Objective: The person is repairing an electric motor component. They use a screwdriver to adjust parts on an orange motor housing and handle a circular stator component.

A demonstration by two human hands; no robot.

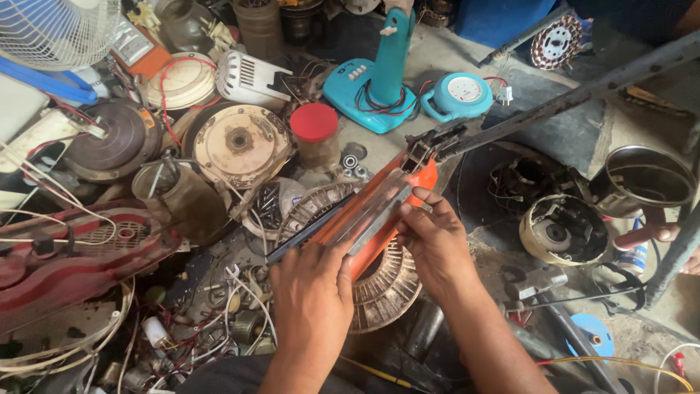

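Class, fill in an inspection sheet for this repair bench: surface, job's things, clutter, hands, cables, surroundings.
Surface: grey floor, dusty.
Job's things: orange tool over a wound stator.
Clutter: red-lidded jar, teal fan base, motor housing.
Hands: left hand and right hand both grip the orange tool.
Cables: loose white wires, yellow wire.
Surroundings: fan guard, steel pot.

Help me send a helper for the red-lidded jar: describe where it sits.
Start at the teal fan base at top centre. Just left of it and slightly nearer the hands stands the jar, beside a round cream motor cover. Its bright red lid is the only one there.
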